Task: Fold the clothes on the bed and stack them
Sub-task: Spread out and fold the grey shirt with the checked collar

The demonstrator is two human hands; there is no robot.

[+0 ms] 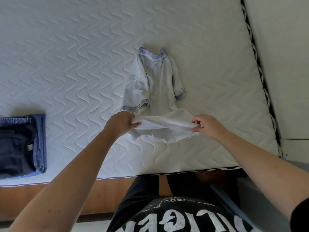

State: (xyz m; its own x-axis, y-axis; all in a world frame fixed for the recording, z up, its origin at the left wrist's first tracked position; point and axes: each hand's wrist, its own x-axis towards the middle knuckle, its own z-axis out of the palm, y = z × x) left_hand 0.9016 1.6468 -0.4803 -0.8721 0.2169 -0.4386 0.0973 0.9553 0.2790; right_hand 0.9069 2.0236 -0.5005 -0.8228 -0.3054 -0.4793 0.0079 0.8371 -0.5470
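A small pale grey shirt [157, 91] with plaid trim on its collar and sleeve cuffs lies on the bed [66, 56], roughly in the middle of the quilted white mattress, collar pointing away from the person and hem toward them. The sleeve on the left is folded in over the body of the shirt, its plaid cuff lying just beyond the left hand; the sleeve on the right runs down along the shirt's side, its cuff resting on the mattress.

Both hands are at the hem. The left hand [121, 123] grips the hem's left corner, fingers curled round a bunch of the cloth. The right hand [206, 125] pinches the right corner between thumb and fingers. Between the 2 hands the hem is lifted off the mattress and drawn fairly taut, so the lighter inner side of the fabric shows, while a lower layer of the shirt sags onto the bed beneath it.

Well apart to the left, near the bed's near edge, sits a stack of folded clothes [21, 144]: a dark navy piece on top of a blue one, partly cut off by the frame's edge.

The person stands against the bed's near edge in a black printed T-shirt [167, 215].
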